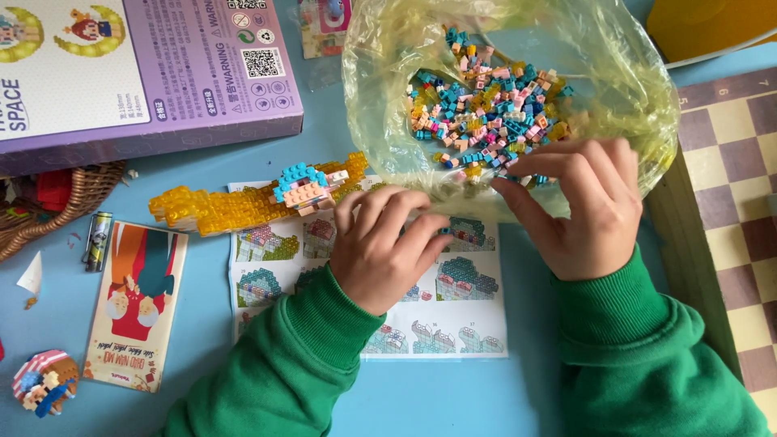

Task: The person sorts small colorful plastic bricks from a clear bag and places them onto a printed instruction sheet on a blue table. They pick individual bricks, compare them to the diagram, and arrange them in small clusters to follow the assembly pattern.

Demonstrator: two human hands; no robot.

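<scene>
Both hands rest at the near rim of the bag [631,89], which lies on the blue table [202,162] over the instruction sheet [453,324]: the left hand [380,247] curls its fingers together on the plastic, and the right hand [579,206] pinches among the bricks [486,105]. The thin film looks limp, light and slippery, best gripped by its bunched rim, while the tiny hard bricks call for a fingertip pinch
</scene>
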